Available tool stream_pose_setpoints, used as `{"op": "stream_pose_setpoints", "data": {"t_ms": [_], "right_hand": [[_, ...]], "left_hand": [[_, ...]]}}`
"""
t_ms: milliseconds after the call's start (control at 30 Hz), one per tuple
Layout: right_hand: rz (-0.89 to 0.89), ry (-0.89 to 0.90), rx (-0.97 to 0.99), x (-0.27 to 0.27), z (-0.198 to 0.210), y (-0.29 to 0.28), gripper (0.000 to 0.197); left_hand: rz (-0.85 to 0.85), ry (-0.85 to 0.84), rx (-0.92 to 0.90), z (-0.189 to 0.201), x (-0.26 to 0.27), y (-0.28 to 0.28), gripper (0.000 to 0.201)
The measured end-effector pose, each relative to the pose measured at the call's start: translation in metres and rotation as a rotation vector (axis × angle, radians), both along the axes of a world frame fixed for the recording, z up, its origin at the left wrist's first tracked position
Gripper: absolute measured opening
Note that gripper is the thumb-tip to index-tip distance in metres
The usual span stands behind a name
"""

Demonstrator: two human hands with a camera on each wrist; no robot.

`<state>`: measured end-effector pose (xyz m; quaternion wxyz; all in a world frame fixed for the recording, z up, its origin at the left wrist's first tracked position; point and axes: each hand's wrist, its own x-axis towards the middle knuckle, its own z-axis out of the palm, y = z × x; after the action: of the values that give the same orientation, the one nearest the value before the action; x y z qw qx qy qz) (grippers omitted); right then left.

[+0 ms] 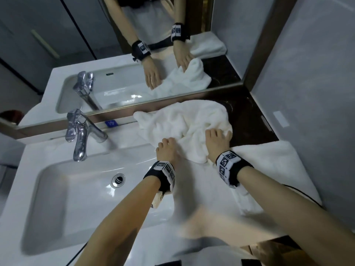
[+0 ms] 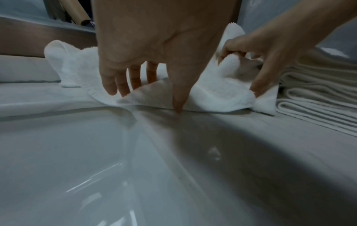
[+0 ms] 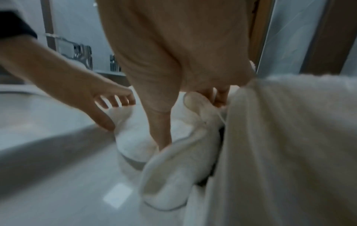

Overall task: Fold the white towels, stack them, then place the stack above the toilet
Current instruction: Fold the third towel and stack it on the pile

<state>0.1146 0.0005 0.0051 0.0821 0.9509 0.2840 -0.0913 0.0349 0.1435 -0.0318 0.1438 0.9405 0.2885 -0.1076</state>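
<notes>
Towel [image 1: 184, 123]: white, crumpled, unfolded; we see it on the surface [image 1: 134, 214] right of the sink [image 1: 63, 191], far edge against the mirror [image 1: 115, 54] frame.
Axis: long run roughly left-right along the mirror; one loose corner points left toward the tap [image 1: 80, 135]. The bunching leaves the true axis unclear.
Left hand [image 1: 167, 150]: at the towel's near-left edge, fingers spread and extended down onto the cloth, thumb tip at the near hem; grip relaxed, nothing pinched.
Right hand [image 1: 218, 140]: grip closed on a gathered fold at the towel's right side, fingers curled round it.
Stack [image 1: 269, 169]: folded white towels, just right of the crumpled one, under the right wrist.
</notes>
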Motion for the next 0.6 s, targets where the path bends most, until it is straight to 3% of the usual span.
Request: {"op": "stream_pose_setpoints", "data": {"t_ms": [167, 300, 433, 533, 600], "right_hand": [[0.038, -0.018, -0.004, 0.004, -0.009, 0.001, 0.039], [0.052, 0.13, -0.018, 0.015, 0.0, -0.002, 0.03], [-0.171, 0.457, 0.478, 0.044, 0.038, -0.018, 0.04], [-0.293, 0.422, 0.804, 0.077, 0.071, -0.045, 0.036], [-0.403, 0.359, 0.919, 0.097, 0.088, -0.065, 0.039]], "left_hand": [[-0.082, -0.016, 0.091, -0.006, -0.005, 0.008, 0.038], [-0.134, -0.066, 0.102, -0.01, -0.013, 0.016, 0.033], [-0.01, -0.253, -0.073, 0.005, -0.015, 0.029, 0.021], [0.203, -0.465, -0.316, 0.028, -0.013, 0.049, 0.02], [0.239, -0.6, -0.393, 0.047, -0.009, 0.065, 0.017]]}}
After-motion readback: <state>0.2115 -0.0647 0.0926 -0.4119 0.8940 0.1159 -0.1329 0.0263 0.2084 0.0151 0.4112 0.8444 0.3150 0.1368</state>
